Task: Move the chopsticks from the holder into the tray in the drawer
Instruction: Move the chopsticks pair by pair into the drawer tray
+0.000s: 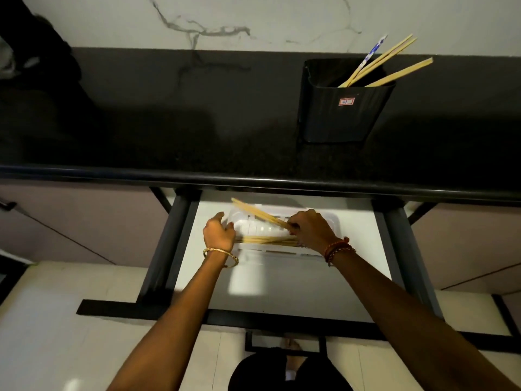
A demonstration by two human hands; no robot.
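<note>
Right hand point(308, 228) grips chopsticks point(259, 213) over the tray point(332, 221); left hand point(219, 231), unclenched, steadies the tray's left edge. Lower them parallel to those already laid.

Black counter point(141, 131) — marbled wall point(253, 21)

- A thin gold bangle point(220, 256) is worn on the left wrist.
- Red and orange thread bands point(338, 249) — several strands, knotted — are worn on the right wrist.
- Both forearms are seen bare, with no sleeves in view.
</note>
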